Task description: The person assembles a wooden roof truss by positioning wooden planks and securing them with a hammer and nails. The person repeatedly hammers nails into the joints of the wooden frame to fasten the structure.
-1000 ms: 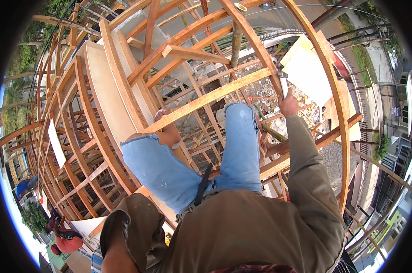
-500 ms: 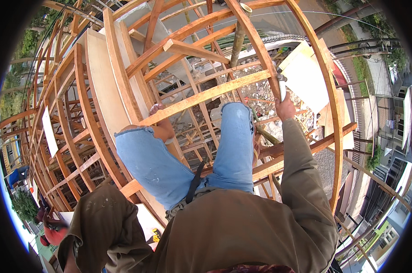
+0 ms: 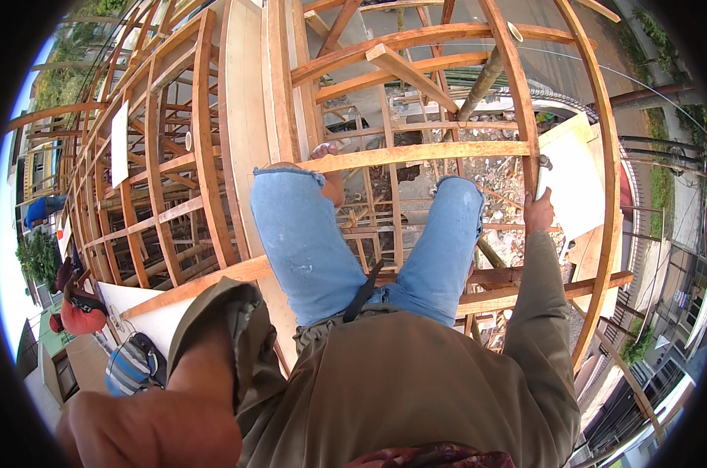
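My right hand [image 3: 538, 213] is closed around the pale handle of a hammer [image 3: 542, 181], its dark head pointing away from me. The hand is beside a curved wooden rib [image 3: 523, 101] and seems to rest against it. A light wooden crosspiece [image 3: 424, 154] runs from that rib leftward, in front of my knees. My left hand [image 3: 147, 429] looms large at the lower left, close to the camera, below the rolled olive sleeve. Its fingers are mostly hidden, so what it holds, if anything, does not show.
I straddle an open timber frame high above rubble-strewn ground [image 3: 424, 199]. Plywood sheets [image 3: 576, 187] lie beyond the right rib. A long pale board [image 3: 248, 101] runs along the left. Another person in red [image 3: 80, 312] is at the far left, near a striped bag [image 3: 131, 366].
The view has swung left, shifting the frame rightward in the picture. My left arm has risen, bringing its bare hand into sight. My right hand still grips the hammer by the rib.
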Demonstrator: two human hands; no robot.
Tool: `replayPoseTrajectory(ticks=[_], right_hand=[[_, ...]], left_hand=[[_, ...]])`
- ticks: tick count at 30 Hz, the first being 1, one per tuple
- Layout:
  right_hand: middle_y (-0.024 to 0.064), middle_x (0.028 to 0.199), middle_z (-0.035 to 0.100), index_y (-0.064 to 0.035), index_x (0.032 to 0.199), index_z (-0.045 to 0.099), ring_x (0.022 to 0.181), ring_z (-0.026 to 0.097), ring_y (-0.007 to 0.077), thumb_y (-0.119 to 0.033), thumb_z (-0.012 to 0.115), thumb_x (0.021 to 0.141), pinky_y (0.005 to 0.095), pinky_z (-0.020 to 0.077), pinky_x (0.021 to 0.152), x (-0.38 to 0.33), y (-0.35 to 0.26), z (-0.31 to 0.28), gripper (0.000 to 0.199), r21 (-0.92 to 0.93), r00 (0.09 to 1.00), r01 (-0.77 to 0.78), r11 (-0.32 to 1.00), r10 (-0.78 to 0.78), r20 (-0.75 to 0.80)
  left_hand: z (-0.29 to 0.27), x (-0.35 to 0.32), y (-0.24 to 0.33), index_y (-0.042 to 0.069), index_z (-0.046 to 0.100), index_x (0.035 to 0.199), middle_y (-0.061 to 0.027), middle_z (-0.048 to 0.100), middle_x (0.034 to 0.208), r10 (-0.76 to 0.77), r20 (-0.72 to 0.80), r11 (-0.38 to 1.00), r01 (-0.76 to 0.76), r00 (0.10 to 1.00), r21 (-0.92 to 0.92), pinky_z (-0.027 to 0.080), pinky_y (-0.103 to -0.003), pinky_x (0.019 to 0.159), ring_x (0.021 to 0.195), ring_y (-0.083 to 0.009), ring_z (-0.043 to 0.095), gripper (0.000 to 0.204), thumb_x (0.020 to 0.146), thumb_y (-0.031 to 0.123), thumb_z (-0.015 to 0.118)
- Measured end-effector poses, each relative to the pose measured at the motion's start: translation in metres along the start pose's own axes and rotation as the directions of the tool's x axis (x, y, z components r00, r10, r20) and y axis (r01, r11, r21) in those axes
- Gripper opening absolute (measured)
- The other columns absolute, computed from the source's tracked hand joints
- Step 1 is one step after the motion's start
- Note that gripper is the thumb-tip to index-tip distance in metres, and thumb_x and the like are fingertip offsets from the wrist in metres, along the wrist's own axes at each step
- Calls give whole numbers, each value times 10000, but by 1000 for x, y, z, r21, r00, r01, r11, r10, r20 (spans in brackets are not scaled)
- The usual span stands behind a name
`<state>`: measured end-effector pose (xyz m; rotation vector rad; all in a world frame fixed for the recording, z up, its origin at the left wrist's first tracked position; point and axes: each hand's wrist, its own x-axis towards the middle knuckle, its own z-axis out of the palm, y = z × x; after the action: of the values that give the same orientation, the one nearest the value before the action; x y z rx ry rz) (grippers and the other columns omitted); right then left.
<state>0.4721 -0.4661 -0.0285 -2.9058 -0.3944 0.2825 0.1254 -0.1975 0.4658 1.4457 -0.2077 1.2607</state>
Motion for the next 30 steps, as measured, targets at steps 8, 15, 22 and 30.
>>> replayPoseTrajectory(ticks=[8, 15, 22, 30], right_hand=[[306, 1097, 706, -38, 1455, 426, 1008, 688, 494, -438, 678, 931, 568, 537, 869, 6, 8, 8, 706, -62, 1000, 22, 998, -21, 15], [308, 1195, 677, 3, 1441, 437, 1098, 659, 498, -451, 665, 922, 551, 524, 960, 14, 13, 11, 727, -50, 996, 73, 996, -71, 54], [300, 1190, 678, -60, 1454, 401, 1055, 665, 526, -506, 589, 965, 605, 550, 907, 21, 21, 18, 688, -25, 993, 63, 998, -60, 97], [309, 1218, 673, -74, 1463, 390, 1065, 664, 524, -433, 621, 970, 598, 550, 892, 32, 33, 32, 653, 52, 995, 91, 994, -93, 34]], left_hand=[[-3, -111, -64, -7, 686, 1026, -90, 669, 992, -630, 63, 773, 619, 774, 139, 471, -261, 592, 683, -132, 599, 155, 876, 5, 727], [-77, -224, -47, 30, 682, 1075, -98, 660, 1006, -444, -361, 518, 564, 820, 643, 491, -294, 631, 755, -171, 622, 205, 874, 34, 721], [-252, -359, -24, -2, 461, 1363, -228, 495, 1292, 154, -958, -80, 970, 241, 231, 443, -438, 997, 1158, -350, 527, 613, 864, 189, 763], [-306, -396, -21, -105, 187, 1526, -357, 261, 1557, 229, -727, 212, 762, -648, -612, 230, -538, 1219, 1474, -490, 245, 1317, 691, 710, 798]])
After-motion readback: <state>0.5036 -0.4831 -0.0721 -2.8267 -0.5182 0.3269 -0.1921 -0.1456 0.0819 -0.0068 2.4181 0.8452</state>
